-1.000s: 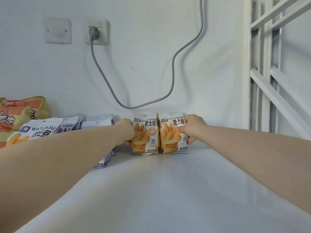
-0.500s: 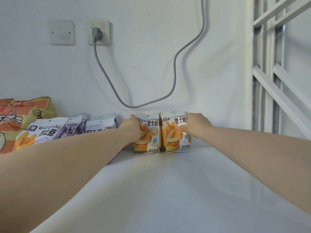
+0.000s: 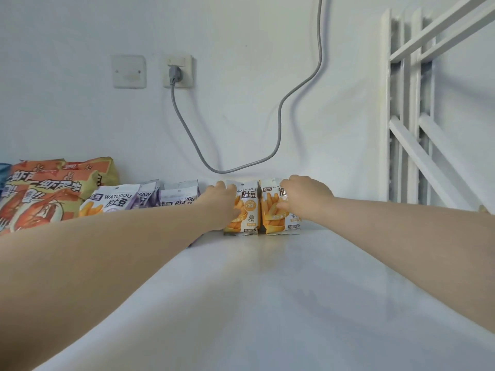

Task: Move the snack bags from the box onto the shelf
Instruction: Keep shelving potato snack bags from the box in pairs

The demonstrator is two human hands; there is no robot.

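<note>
The left hand (image 3: pixel 222 202) is covering the left half of the left yellow snack bag (image 3: pixel 249 208), and its own fingertips are lying out of sight, so its grip is not showing. The right hand (image 3: pixel 304 199) is hiding the upper right of the right yellow snack bag (image 3: pixel 270 214), its fingers curling over the top and vanishing behind. The left forearm (image 3: pixel 107 250) is blocking the lower parts of the purple snack bags (image 3: pixel 176 196). The left edge is cutting off the orange prawn bags (image 3: pixel 40 199) and a blue thing (image 3: pixel 2 172); the top edge is cutting the grey cable (image 3: pixel 320 22). A yellowish speck (image 3: pixel 483 209) at the right edge is too small to identify

Left hand (image 3: pixel 223 203), right hand (image 3: pixel 305 198) and forearms are bare.
</note>
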